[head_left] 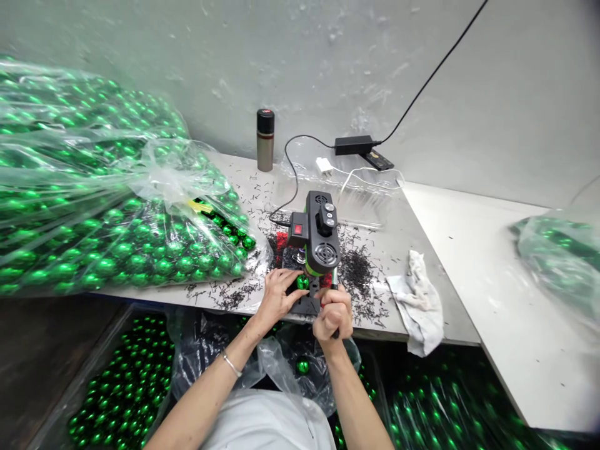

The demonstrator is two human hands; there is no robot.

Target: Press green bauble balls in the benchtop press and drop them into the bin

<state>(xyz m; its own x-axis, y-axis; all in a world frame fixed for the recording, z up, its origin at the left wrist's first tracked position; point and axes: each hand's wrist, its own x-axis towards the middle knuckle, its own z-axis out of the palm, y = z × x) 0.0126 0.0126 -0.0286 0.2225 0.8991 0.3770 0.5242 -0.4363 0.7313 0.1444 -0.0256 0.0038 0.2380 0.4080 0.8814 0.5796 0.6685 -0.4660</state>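
A small black bench press machine [317, 219] with a red switch and dials stands near the table's front edge. Under its head sits a shiny green ball [302, 282], pinched between the thumb and fingers of my left hand [277, 295]. My right hand [334, 315] is wrapped round the machine's lever handle [334, 279], in front and to the right of the ball. The machine's black base [307, 305] shows below the ball. The contact between the machine head and the ball is too small to make out. Black bits [357, 269] and red bits [281, 240] lie around the machine.
A big clear bag of green balls [107, 250] covers the table's left. A bottle [265, 140], a power adapter [354, 145] and a clear plastic tray [370, 215] stand behind. To the right lies a white cloth [417, 306]. Bins of green balls [126, 381] are below the table.
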